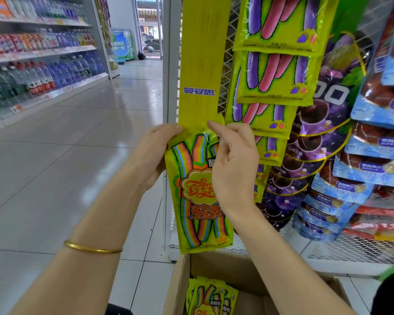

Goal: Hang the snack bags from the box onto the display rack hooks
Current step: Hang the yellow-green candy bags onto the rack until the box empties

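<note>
A yellow-green snack bag [196, 201] with rainbow strips printed on it hangs upright against the lower end of a long yellow hanging strip [200, 64]. My left hand [155, 153] grips the bag's top left corner. My right hand [234, 164] pinches its top right edge where it meets the strip's tab. Below, an open cardboard box [182, 283] holds several more of the same bags [210, 296]. Whether the bag is caught on the tab is hidden by my fingers.
A white wire rack [341, 248] behind the strip carries yellow bags with purple and pink sticks [277, 73], purple grape bags [323, 123] and blue bags [373, 142] to the right. Bottled-drink shelves [39, 64] line the aisle's left side over a tiled floor [78, 155].
</note>
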Demonstrator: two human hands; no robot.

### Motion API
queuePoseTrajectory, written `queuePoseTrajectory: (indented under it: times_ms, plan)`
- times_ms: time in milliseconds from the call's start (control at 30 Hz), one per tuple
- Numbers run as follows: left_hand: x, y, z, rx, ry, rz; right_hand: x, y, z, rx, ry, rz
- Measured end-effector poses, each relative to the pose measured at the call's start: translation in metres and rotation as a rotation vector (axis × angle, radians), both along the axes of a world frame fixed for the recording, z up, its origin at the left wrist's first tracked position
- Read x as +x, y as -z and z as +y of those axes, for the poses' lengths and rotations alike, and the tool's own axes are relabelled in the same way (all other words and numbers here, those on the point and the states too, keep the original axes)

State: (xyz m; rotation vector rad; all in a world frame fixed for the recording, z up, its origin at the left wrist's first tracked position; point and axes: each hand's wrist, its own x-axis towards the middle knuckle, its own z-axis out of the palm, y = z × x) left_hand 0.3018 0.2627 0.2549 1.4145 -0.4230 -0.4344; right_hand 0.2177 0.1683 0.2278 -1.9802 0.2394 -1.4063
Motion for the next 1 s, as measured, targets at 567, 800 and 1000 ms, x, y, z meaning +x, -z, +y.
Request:
queuePoseTrajectory:
  times_ms: [567, 800, 1000]
  plan:
    - [-0.001, 0.004, -0.006, -0.176, -0.029, 0.045, 0.004, 0.012, 0.004, -0.335, 0.249, 0.256]
    - [-0.001, 0.005, -0.010, -0.231, 0.013, 0.106, 0.006, 0.011, 0.000, -0.353, 0.223, 0.251]
    - [0.004, 0.008, -0.009, -0.243, 0.083, 0.138, 0.011, 0.004, 0.000, -0.382, 0.227, 0.188]
